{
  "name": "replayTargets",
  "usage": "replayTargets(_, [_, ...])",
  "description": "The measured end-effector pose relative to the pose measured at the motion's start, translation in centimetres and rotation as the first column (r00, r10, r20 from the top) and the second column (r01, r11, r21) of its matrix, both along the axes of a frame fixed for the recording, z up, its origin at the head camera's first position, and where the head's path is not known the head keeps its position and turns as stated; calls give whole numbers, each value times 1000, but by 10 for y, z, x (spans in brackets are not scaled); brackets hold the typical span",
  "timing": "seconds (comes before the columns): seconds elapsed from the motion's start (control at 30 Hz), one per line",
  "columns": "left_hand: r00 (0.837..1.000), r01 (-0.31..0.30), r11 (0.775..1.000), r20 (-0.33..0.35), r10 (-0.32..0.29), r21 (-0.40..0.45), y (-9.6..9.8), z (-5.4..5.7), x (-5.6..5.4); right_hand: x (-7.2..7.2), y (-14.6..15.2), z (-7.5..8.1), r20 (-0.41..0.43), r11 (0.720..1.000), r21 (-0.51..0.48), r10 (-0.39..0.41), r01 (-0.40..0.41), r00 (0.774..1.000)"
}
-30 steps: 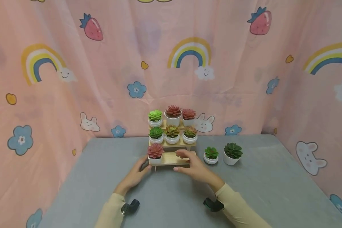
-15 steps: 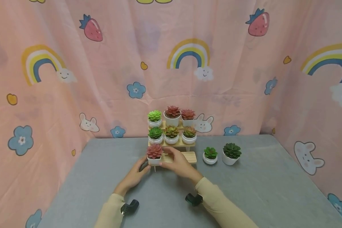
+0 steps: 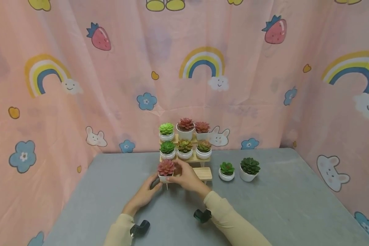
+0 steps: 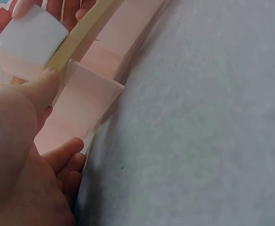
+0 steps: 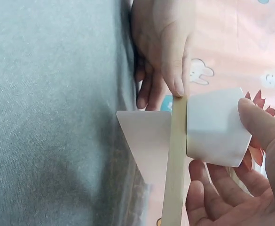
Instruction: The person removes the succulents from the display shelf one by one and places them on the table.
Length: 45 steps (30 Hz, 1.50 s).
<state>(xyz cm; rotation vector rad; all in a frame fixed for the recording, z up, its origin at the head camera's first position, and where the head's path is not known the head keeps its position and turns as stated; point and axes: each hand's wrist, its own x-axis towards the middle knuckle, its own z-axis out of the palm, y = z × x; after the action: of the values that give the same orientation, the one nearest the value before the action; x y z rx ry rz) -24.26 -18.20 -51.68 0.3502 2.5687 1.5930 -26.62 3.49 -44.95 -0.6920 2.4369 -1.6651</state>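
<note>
Right hand (image 3: 187,176): pinching the white pot (image 5: 217,127) of a pink-red succulent (image 3: 166,167), thumb on the front face near the rim.
Pink-red succulent: upright at the left end of the lowest board (image 3: 204,173), the base of its pot touching the wood.
Left hand (image 3: 144,193): thumb and fingers apart, thumb tip against the left end of the lowest board, other fingers loosely extended beside a pale leg (image 4: 88,96).
Middle board (image 3: 189,160): from left end to right end, a green succulent (image 3: 167,147), a yellow-green one (image 3: 185,146) and a brownish one (image 3: 204,146), all in white pots.
Top board: bright green succulent (image 3: 166,128) at the left end, dark red one (image 3: 186,124) midway, dull red one (image 3: 202,127) at the right end.
Grey table (image 3: 279,198): carries the three-tiered stand near its back edge; towards the right edge, a small green succulent (image 3: 227,168), then a larger dark green one (image 3: 249,166).
Backdrop: pink printed curtain (image 3: 120,85) behind the table's back edge.
</note>
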Motion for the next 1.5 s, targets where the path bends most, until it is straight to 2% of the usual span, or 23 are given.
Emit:
replayTargets(0.17, [1000,-16,1000,-11,16,2,-1,-2,1,1,4,0,14,1000,-4,26,-26,1000])
replayTargets(0.33, [999,11,1000,-50,-11,-7,-1,-4,-1,7,16,0,-3,999,17,39,-39,999])
replayTargets(0.53, [1000,15,1000,-13,-15,1,0,-1,-1,14,32,4,-41,999,16,46,-45,998])
replayTargets(0.93, [1000,-14,1000,-9,14,-18,2,-3,-2,27,64,9,-99,995,-51,85,-90,991])
replayTargets(1.27, [999,-27,1000,17,27,-14,3,-2,0,34,87,17,-62,998,-20,62,-64,996])
replayTargets(1.5, [1000,-24,1000,8,24,-17,4,-4,-3,37,104,21,-125,1000,-15,18,-20,992])
